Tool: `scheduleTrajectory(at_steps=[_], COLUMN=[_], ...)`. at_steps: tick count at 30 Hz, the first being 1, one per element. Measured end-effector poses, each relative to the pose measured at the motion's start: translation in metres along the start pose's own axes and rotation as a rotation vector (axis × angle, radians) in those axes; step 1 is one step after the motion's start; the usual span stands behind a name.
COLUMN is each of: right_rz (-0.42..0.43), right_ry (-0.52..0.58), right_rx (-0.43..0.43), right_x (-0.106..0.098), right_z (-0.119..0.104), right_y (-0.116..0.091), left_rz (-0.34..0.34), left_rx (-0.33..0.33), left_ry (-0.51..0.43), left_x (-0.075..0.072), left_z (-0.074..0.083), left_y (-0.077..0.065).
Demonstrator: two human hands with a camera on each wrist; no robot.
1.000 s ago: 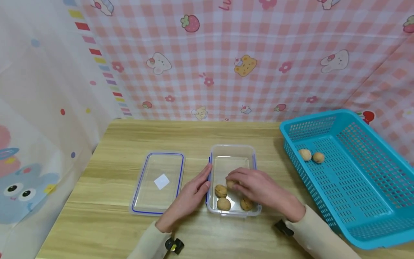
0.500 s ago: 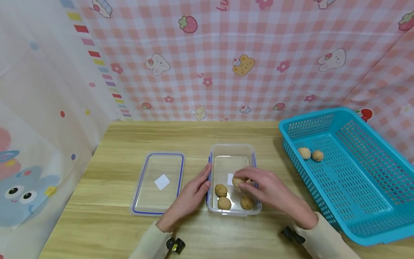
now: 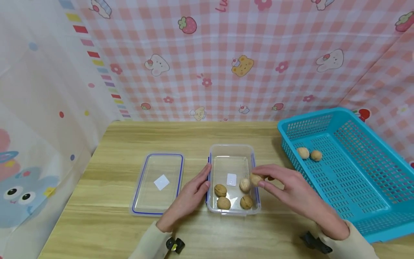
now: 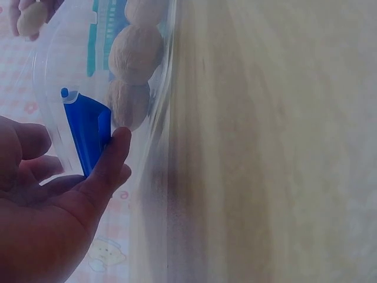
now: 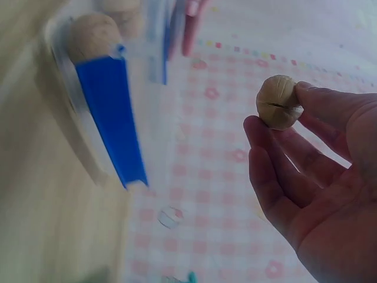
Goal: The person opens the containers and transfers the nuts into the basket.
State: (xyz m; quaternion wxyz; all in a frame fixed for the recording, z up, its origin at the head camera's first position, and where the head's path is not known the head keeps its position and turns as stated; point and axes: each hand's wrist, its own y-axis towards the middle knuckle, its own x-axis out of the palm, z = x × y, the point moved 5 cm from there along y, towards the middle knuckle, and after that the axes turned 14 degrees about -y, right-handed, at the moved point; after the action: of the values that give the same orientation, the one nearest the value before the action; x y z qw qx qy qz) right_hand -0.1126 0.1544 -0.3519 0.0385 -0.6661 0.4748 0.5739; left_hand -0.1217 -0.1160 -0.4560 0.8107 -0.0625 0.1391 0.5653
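My left hand [image 3: 193, 192] rests with extended fingers against the left side of a clear plastic box [image 3: 231, 148]. In the left wrist view its fingers touch the blue clip [image 4: 88, 132] on that side. My right hand [image 3: 288, 185] pinches a walnut [image 3: 256, 179] between thumb and fingers at the box's right rim. The right wrist view shows this walnut [image 5: 277, 103] with a dark seam, held at the fingertips. Inside the box lie several walnuts [image 3: 224, 203], gathered towards the near end, and a small white square [image 3: 231, 179] shows at the bottom.
A clear lid [image 3: 157, 201] with a blue seal lies left of the box on the wooden table [image 3: 113, 172]. At the right stands a turquoise basket [image 3: 365, 194] holding two walnuts [image 3: 303, 153]. A checked cloth [image 3: 207, 64] hangs behind the table.
My right hand has lifted the walnut from inside the box and carried it right to the rim, uncovering another walnut and the white square. The left hand has stayed in place.
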Motion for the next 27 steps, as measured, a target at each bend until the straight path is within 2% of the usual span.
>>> scheduleTrajectory(at_steps=[15, 23, 27], right_rz=[0.014, 0.02, 0.011], right_ry=[-0.177, -0.187, -0.18], right_rx=[0.097, 0.105, 0.156], right_x=[-0.07, -0.092, -0.098], right_z=[0.012, 0.027, 0.039], right_y=[-0.008, -0.015, -0.019], left_rz=[0.008, 0.011, 0.011], left_rx=[-0.002, -0.01, -0.008], left_ry=[-0.002, -0.002, -0.002], left_x=[-0.001, 0.0, 0.001], left_z=[-0.002, -0.002, -0.001], left_y=[0.0, -0.001, 0.0])
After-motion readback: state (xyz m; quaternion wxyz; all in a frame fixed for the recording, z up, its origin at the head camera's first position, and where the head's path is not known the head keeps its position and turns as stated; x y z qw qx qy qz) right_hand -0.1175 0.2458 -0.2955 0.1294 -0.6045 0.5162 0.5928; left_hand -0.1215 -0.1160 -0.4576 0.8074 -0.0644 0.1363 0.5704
